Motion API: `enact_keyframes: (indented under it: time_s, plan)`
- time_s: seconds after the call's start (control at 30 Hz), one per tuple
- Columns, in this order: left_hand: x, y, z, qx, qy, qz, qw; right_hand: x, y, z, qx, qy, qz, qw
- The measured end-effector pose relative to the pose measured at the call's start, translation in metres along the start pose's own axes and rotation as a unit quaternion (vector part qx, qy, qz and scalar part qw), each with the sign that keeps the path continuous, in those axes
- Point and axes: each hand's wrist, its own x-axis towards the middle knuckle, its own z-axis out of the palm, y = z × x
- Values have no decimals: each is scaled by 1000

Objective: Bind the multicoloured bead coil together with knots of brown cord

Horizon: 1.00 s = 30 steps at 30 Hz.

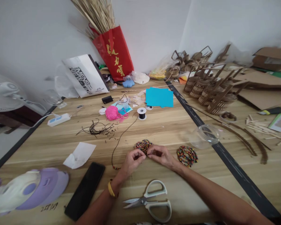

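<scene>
My left hand [133,160] and my right hand [163,155] meet fingertip to fingertip above the table, each closed in a pinch. Whatever sits between the fingertips is too small to make out. Just beyond them lies a heap of multicoloured beads [142,144], partly covered by my fingers. From a spool of black cord [142,113], a dark cord [119,140] curves down towards my left hand, with a few beads [116,168] on it near my wrist. Right of my right hand rests a coil of strung beads [187,156]. White-handled scissors [144,200] lie slightly spread between my forearms.
A black phone [85,190], white paper [80,155] and a purple-white device [37,189] lie left. Cord scraps [96,128], pink yarn [111,113] and blue sheets [159,97] are farther back. A clear container [208,134] and small woven baskets [209,90] stand right.
</scene>
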Motion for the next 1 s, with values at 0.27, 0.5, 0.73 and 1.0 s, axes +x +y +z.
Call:
enact_keyframes:
  time_s: [0.27,0.5,0.73,1.0]
  plan:
    - [0,-2,0,12,-3,19,1000,0,1,1,10,-3,10,1000]
    - [0,-7,-1,16,2,22,1000,-1,2,1,19,-1,14,1000]
    - [-1,-1,0,9,-5,24,1000,-1,1,0,11,-1,10,1000]
    - [-1,1,0,8,-10,27,1000,0,0,1,1,-6,-13,1000]
